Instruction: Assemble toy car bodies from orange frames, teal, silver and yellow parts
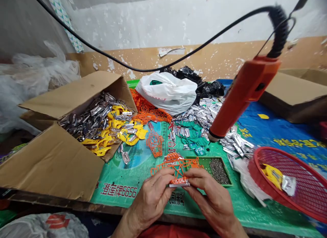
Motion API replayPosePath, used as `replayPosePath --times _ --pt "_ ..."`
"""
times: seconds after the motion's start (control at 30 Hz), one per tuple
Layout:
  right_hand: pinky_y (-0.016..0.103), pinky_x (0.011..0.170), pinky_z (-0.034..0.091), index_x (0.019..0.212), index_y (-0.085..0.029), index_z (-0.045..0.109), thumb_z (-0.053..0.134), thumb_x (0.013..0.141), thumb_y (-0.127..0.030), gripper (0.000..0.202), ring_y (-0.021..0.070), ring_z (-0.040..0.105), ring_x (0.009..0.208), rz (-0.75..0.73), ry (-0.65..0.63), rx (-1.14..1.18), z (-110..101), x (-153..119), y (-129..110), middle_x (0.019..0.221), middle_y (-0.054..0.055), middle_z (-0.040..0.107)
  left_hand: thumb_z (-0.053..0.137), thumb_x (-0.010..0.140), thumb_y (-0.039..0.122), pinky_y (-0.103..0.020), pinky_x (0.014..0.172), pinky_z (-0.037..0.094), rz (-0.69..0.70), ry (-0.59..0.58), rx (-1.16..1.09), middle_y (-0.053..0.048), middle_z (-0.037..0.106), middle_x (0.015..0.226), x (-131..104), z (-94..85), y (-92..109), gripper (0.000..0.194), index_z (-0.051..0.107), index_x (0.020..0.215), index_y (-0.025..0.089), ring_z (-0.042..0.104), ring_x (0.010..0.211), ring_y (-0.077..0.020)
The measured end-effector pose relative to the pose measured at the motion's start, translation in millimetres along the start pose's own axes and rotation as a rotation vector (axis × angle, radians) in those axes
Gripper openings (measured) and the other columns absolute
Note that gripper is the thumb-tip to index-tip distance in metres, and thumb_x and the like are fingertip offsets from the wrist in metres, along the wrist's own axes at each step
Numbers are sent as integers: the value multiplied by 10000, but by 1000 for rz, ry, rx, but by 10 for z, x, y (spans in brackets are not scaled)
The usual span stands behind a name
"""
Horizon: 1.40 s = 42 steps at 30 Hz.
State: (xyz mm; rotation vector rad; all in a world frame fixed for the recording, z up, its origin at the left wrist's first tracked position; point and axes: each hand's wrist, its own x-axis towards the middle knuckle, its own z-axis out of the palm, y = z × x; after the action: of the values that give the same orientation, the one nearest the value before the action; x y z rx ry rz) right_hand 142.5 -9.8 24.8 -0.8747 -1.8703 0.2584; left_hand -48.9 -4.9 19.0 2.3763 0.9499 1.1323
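Fingers of both hands, L hand (pixel 150 197) and R hand (pixel 214 193), pinch an orange lattice piece (pixel 178 180) w/ a silver strip (pixel 179 185) along its near edge, just above the front of the green-covered table (pixel 120 183). The two parts are together, by the look of it; whether anything fastens them, can't tell. Work on this one looks partway at best.

A second orange lattice (pixel 154 143) lies flat beyond the hands, w/ more orange pcs (pixel 153 115) heaped farther back. Loose silver pcs (pixel 238 144) spread to the R, some piled near green pcs (pixel 195 137); plenty looks left. Yellow pcs (pixel 112 117), several w/ silver parts on them, fill the front of an open carton (pixel 74 91) to the L, maybe done ones.

A green tray (pixel 229 172) of small metal bits (pixel 218 169) sits just past the R hand. An orange-red power tool (pixel 242 94) hangs tip-down above, untouched.

Pose: hands level, side by side, thumbs near, fingertips facing across a narrow gap, forearms angling in from the near edge.
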Motion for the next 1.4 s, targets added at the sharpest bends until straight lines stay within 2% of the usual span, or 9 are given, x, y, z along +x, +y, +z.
replayPosePath --times 0.23,0.43,0.73,0.97,1.23,1.33,1.4 --pt "174 673 564 936 -189 586 520 919 -207 70 117 699 775 -34 1 -103 -31 -52 -76 854 65 709 460 918 125 -228 800 554 90 -13 107 -132 693 1047 -2 -81 58 177 553 1067 147 670 984 -171" --pt "177 688 565 946 -175 578 500 922 -178 81 124 701 795 -51 -11 -126 -32 -81 -114 865 77 713 446 913 141 -249 763 574 144 -14 200 -129 718 1033 -21 -120 49 202 574 1069 148 690 964 -184" --pt "201 644 559 953 -171 584 529 902 -159 76 131 691 739 -77 -12 -93 -8 -41 -145 836 69 710 494 866 123 -233 765 567 164 4 201 -109 735 998 -52 -164 33 212 592 1048 170 706 914 -176" --pt "214 650 569 957 -157 642 517 907 -183 137 144 699 705 -63 -53 -224 -6 -78 -160 826 77 718 497 877 142 -213 741 561 184 8 241 -106 744 962 -44 -183 45 179 607 1017 167 714 887 -171" --pt "212 643 576 919 -156 678 505 906 -164 174 138 698 683 -39 -29 -220 0 -121 -145 847 82 735 511 886 158 -219 766 561 138 24 219 -119 718 1029 -57 -89 47 203 586 1074 163 694 942 -177" --pt "214 645 580 901 -155 678 496 916 -172 183 140 700 682 -26 -19 -235 11 -123 -131 841 81 736 539 881 150 -256 846 553 98 100 180 -133 692 1088 -91 -36 36 276 535 1157 161 670 1007 -184" --pt "216 645 584 891 -150 678 504 914 -174 177 142 703 674 -30 -3 -237 21 -123 -114 826 79 737 563 859 113 -271 872 549 57 159 151 -128 677 1108 -106 -12 33 293 521 1142 174 664 1014 -179"
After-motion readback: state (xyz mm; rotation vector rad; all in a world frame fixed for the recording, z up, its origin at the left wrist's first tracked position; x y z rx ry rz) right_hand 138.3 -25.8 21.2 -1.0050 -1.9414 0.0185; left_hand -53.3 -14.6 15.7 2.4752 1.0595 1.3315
